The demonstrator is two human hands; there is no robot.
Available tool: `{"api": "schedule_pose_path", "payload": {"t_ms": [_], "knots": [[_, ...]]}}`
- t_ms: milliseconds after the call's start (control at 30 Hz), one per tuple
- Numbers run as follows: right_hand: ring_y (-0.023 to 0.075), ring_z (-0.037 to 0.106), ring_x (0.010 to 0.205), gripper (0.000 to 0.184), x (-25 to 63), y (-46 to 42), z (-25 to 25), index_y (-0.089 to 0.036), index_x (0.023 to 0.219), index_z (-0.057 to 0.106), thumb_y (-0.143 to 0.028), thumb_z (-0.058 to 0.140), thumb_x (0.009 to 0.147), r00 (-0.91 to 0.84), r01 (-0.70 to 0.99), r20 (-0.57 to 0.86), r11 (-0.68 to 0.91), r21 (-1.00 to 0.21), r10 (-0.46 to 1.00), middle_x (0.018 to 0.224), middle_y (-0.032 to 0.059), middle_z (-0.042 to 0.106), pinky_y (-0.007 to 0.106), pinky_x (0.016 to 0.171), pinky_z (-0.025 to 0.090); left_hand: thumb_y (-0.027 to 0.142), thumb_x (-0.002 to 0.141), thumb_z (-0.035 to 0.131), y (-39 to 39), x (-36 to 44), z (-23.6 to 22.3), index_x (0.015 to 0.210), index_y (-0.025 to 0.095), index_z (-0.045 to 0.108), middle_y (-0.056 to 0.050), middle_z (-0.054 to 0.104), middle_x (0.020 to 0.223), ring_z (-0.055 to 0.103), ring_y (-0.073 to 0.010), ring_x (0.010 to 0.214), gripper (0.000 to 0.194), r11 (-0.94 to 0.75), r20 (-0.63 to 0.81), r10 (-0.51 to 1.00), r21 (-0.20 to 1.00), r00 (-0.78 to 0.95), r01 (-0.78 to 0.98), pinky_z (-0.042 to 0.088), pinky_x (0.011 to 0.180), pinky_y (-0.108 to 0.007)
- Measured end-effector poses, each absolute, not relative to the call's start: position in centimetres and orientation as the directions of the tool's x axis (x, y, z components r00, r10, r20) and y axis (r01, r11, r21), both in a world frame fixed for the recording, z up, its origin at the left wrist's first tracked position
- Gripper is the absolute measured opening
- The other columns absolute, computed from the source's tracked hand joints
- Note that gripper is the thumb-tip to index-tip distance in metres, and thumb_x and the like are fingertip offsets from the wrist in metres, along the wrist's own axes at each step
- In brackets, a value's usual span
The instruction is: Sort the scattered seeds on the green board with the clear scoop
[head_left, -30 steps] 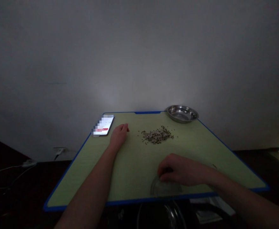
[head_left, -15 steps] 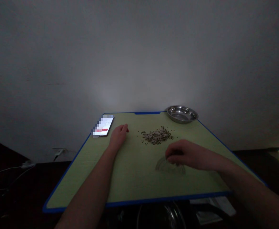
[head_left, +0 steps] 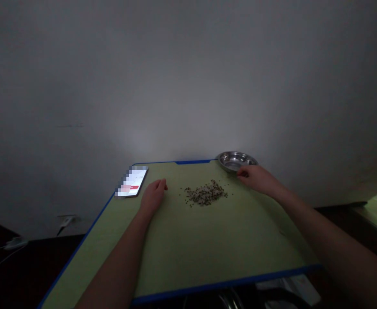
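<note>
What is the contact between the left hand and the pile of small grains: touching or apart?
Apart. The head view shows a strip of green tabletop between the left hand and even the pile's nearest stray grains.

Looked most like a dim room in a home. Showed a plain wall point(head_left: 188, 86) with a plug point(head_left: 66, 221) low on it, loose white cables point(head_left: 6, 261), and a small blue-edged desk point(head_left: 208, 249) bearing a phone point(head_left: 135, 181) and metal bowl point(head_left: 235, 161).

Dim light; plain grey wall point(head_left: 188, 81), faint brightness low down; wall socket point(head_left: 66, 221) low left; dark floor point(head_left: 4, 274).
</note>
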State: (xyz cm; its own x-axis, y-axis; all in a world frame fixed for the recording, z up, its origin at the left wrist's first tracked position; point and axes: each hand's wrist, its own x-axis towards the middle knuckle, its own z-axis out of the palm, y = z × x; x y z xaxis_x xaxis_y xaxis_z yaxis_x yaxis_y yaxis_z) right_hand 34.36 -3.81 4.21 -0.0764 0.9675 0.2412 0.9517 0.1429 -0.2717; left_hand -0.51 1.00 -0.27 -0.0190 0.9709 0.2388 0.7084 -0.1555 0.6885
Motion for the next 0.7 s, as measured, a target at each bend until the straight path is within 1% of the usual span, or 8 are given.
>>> {"api": "schedule_pose_path", "payload": {"t_ms": [133,200,333,533,700], "knots": [[0.0175,0.063,0.076,0.019,32.3,-2.0,3.8,-0.019,0.089,0.067,-0.018,0.053,0.077,-0.183,0.960,0.272,0.231,-0.160,0.945,0.086,0.0042,0.071,0.025,0.065,0.043,0.046,0.082,0.031,1.1,-0.6,-0.4,0.064,0.018,0.055,-0.001,0.052,0.057,0.051,-0.0168,0.061,0.041,-0.141,0.228,0.973,0.688,-0.027,0.711,0.032,0.056,-0.027],[0.0184,0.063,0.079,0.020,31.4,-1.2,3.5,-0.020,0.092,0.067,-0.018,0.052,0.078,-0.190,0.968,0.290,0.228,-0.105,0.938,0.090,0.0047,0.071,0.025,0.066,0.042,0.046,0.082,0.031,1.2,-0.7,-0.5,0.064,0.018,0.054,0.000,0.051,0.056,0.051,-0.0168,0.060,0.041,-0.143,0.228,0.973,0.690,-0.026,0.709,0.032,0.056,-0.027],[0.0212,0.063,0.083,0.022,30.2,-0.2,2.9,-0.020,0.093,0.067,-0.019,0.049,0.081,-0.179,0.979,0.300,0.201,-0.042,0.937,0.092,0.0072,0.071,0.027,0.067,0.041,0.047,0.082,0.031,1.2,-0.8,-0.6,0.064,0.018,0.054,-0.001,0.052,0.056,0.051,-0.0170,0.062,0.041,-0.148,0.220,0.975,0.700,-0.015,0.699,0.032,0.056,-0.026],[0.0239,0.063,0.087,0.025,30.1,-0.5,2.2,-0.019,0.097,0.068,-0.019,0.047,0.083,-0.216,0.976,0.262,0.209,0.055,0.941,0.095,0.0110,0.070,0.030,0.071,0.042,0.046,0.082,0.030,1.1,-0.6,-0.2,0.063,0.018,0.054,-0.001,0.054,0.061,0.051,-0.0173,0.064,0.041,-0.154,0.238,0.971,0.680,-0.016,0.717,0.032,0.058,-0.027],[0.0227,0.062,0.092,0.029,31.1,-1.8,2.1,-0.021,0.102,0.069,-0.016,0.050,0.081,-0.268,0.963,0.197,0.255,0.088,0.943,0.100,0.0093,0.070,0.030,0.077,0.043,0.047,0.082,0.030,0.9,-0.6,-0.2,0.064,0.019,0.055,-0.001,0.054,0.060,0.051,-0.0170,0.063,0.042,-0.150,0.234,0.972,0.676,-0.017,0.722,0.032,0.057,-0.027]]}}
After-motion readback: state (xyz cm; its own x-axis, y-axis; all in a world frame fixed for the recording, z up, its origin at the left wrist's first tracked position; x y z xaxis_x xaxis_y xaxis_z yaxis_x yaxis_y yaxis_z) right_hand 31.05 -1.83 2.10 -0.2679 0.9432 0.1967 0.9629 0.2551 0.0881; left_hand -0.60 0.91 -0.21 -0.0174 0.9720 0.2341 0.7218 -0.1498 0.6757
